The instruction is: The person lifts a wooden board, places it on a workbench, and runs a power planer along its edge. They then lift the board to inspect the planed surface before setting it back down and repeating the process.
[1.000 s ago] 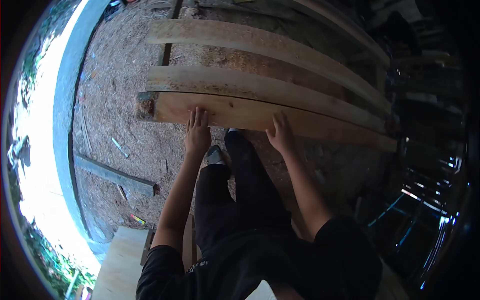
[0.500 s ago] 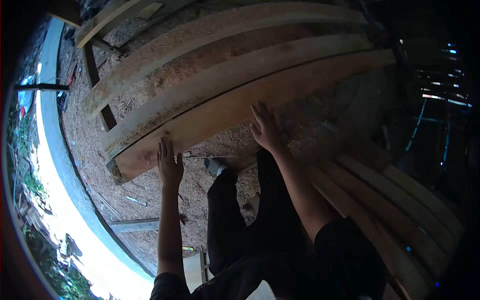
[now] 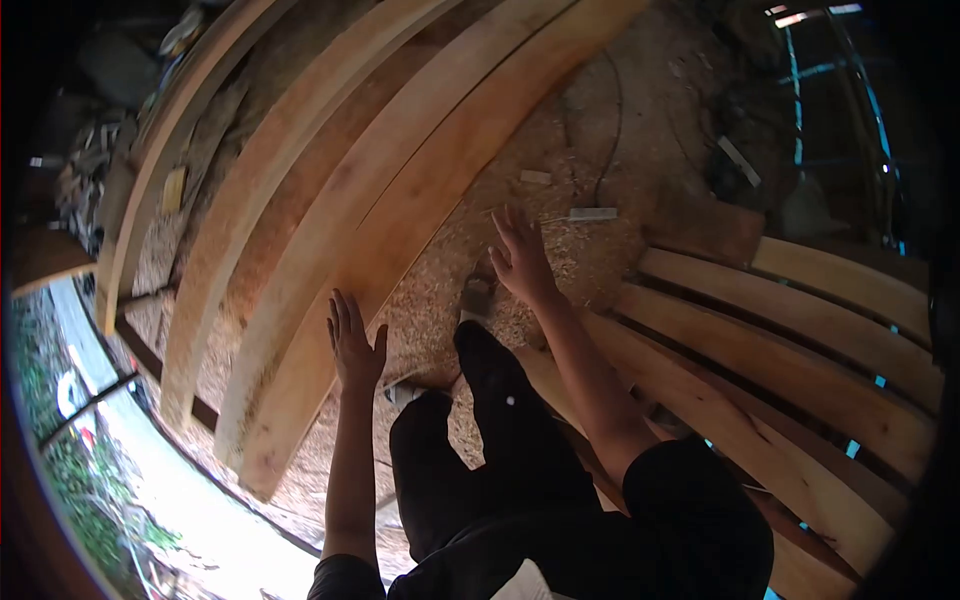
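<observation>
My left hand [image 3: 355, 342] has its fingers spread and holds nothing. It overlaps the edge of the nearest long wooden plank [image 3: 400, 225]; whether it touches the wood I cannot tell. To the right, my right hand [image 3: 522, 258] is open with spread fingers, over the floor covered in wood shavings and apart from that plank. A second long plank [image 3: 335, 205] lies right beside the nearest one, with a thin dark gap between them.
More planks [image 3: 235, 220] lie farther left on a wooden support [image 3: 140, 350]. Several boards [image 3: 760, 340] lie side by side at the right. A small white block [image 3: 593, 214] and a cable [image 3: 618, 120] are on the floor ahead. Bright ground shows at lower left.
The view has turned, so the planks now run more steeply and the right-hand boards show more. My right hand is now off the plank's edge, over the floor.
</observation>
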Demonstrator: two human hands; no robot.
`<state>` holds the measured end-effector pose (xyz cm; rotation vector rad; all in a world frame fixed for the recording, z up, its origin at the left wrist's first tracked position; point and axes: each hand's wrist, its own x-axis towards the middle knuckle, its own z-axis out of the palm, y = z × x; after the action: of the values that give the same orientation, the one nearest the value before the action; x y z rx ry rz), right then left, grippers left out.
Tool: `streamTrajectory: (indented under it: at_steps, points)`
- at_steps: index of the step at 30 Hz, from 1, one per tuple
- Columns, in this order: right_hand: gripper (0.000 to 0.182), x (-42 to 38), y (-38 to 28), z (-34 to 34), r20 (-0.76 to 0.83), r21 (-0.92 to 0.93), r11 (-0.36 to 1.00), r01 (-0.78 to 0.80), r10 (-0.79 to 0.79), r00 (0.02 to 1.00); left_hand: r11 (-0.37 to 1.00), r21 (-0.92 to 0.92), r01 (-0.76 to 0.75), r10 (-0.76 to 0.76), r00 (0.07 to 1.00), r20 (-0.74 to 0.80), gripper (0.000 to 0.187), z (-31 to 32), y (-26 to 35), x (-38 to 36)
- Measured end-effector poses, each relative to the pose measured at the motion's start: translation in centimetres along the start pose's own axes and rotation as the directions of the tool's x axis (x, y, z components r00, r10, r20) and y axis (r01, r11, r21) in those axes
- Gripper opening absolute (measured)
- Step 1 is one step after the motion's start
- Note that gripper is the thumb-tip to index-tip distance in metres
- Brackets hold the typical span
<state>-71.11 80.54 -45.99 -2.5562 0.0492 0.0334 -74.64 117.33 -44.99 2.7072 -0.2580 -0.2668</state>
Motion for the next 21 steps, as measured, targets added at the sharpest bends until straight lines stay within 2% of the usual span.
streamTrajectory:
  at_steps: [4,8,11,14,15,17,19,20,21]
  points:
    - [0.063,4.1,6.9,-5.9,-0.041,-0.014,0.996,-0.092,0.091,0.995,0.992,0.045,-0.114,0.114,0.993,0.013,0.090,1.8,7.0,8.7]
    - [0.057,6.7,12.6,-11.1,-0.014,-0.021,0.982,-0.186,0.185,0.983,0.980,0.025,-0.197,0.196,0.980,0.025,0.081,3.4,13.7,15.8]
    - [0.057,8.4,16.1,-14.0,-0.084,0.047,0.969,-0.243,0.247,0.965,0.974,0.060,-0.216,0.212,0.975,0.066,0.075,6.2,14.4,18.9]
    - [0.058,9.0,18.8,-15.6,-0.140,0.102,0.963,-0.251,0.264,0.954,0.978,0.097,-0.186,0.173,0.977,0.122,0.069,5.2,15.0,18.7]
    - [0.058,9.3,19.3,-16.5,-0.150,0.100,0.961,-0.256,0.269,0.951,0.981,0.077,-0.179,0.162,0.970,0.182,0.068,4.5,14.6,19.1]
    - [0.058,9.9,20.0,-18.1,-0.163,0.126,0.938,-0.323,0.341,0.926,0.980,0.057,-0.189,0.171,0.957,0.232,0.068,3.4,14.9,20.5]
    - [0.058,10.8,20.9,-19.6,-0.171,0.128,0.933,-0.338,0.356,0.919,0.982,0.160,-0.100,0.025,0.909,0.417,0.064,1.6,16.7,22.8]
    - [0.058,11.5,21.7,-20.2,-0.158,0.130,0.928,-0.350,0.368,0.916,0.981,0.160,-0.106,0.029,0.907,0.421,0.064,0.9,17.9,24.8]
    - [0.058,12.4,22.8,-20.6,-0.154,0.133,0.925,-0.356,0.374,0.915,0.971,0.238,0.012,-0.149,0.812,0.564,0.063,-1.0,20.3,27.5]
